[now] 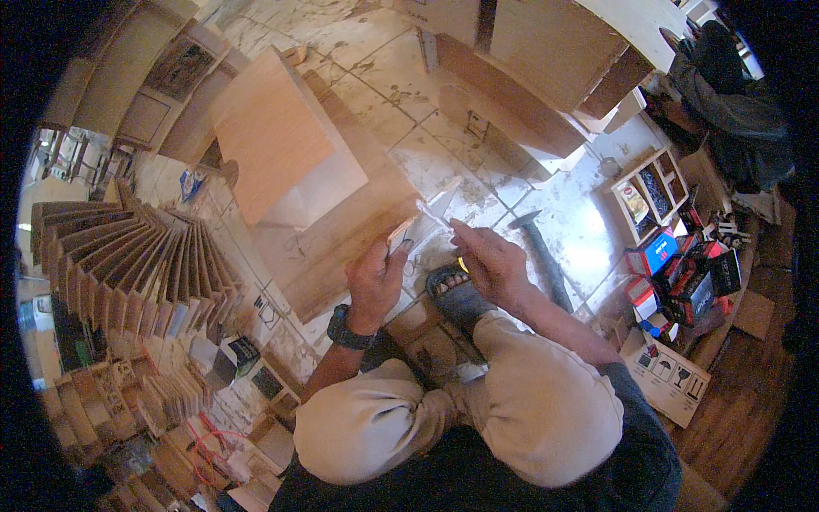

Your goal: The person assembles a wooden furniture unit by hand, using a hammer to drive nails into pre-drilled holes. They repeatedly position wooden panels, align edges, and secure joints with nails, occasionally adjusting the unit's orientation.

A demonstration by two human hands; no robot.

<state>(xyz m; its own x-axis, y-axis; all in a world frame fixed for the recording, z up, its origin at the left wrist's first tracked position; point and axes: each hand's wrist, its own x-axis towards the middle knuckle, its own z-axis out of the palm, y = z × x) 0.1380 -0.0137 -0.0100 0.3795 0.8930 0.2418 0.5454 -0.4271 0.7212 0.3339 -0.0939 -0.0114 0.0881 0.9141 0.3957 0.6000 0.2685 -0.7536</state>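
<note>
Above my sandalled feet, my left hand, with a dark watch on its wrist, pinches a small thin light-brown piece. Beside it my right hand is closed on a slim white strip, whose tip leans toward the left hand. What exactly the two pieces are is too small to tell. A hammer lies on the tiled floor to the right of my right hand. Ahead and left, a wooden panel with a light-brown face stands tilted over a flat brown board.
Many thin boards lean fanned out at the left. A wooden cabinet stands at the far side. On the right are a divided tray of dark fasteners, several small boxes and a cardboard flap. Another person crouches at the far right.
</note>
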